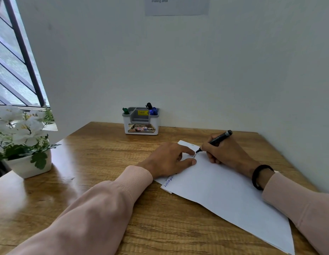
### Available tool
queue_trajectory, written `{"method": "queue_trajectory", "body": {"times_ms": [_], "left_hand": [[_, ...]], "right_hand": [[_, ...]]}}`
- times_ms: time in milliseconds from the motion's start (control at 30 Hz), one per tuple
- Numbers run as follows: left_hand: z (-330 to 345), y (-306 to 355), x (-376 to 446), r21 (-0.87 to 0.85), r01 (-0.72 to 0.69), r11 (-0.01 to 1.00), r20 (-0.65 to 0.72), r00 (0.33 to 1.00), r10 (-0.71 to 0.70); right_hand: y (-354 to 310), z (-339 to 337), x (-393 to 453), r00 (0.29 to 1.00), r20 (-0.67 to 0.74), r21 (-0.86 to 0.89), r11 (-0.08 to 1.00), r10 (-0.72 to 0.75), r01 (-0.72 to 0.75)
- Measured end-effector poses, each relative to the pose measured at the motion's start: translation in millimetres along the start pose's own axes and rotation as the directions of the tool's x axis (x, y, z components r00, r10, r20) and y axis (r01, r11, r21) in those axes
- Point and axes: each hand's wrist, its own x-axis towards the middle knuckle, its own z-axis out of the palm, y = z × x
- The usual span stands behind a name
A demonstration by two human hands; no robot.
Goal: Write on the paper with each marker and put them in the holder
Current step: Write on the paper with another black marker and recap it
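1. Marker, black [215, 141]: head view is showing it pinched in the right hand [225, 153], tip touching the paper [224, 192] near its far corner; a small mark is sitting at the tip.
2. Holder [141, 120] is standing at the back of the surface [90, 162] against the wall, well apart from the hands. It is carrying a green marker [125, 110] in its left slot, and a black one [149, 105] with two blue markers [153, 111] on the right.
3. Judging progress: four look stowed; this one is being written with and is not yet in the holder. No other loose markers are showing.
4. Right fingers [212, 159] are curling tight round the barrel in a writing pinch.
5. Left hand [169, 159] is lying flat, fingers [187, 161] spread and pressing the paper's edge to steady it.
6. Some writing is showing at the near-left edge of an under-sheet; too small for reading.
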Motion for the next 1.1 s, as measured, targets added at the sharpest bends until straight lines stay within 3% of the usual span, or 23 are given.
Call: {"method": "queue_trajectory", "body": {"times_ms": [1100], "left_hand": [[-5.1,-2.4,0.3,-0.016,0.071,0.997,0.030,0.997,-0.070]], "right_hand": [[1.1,-1.5,1.3,0.999,-0.034,0.080,0.997,0.019,-0.016]]}}
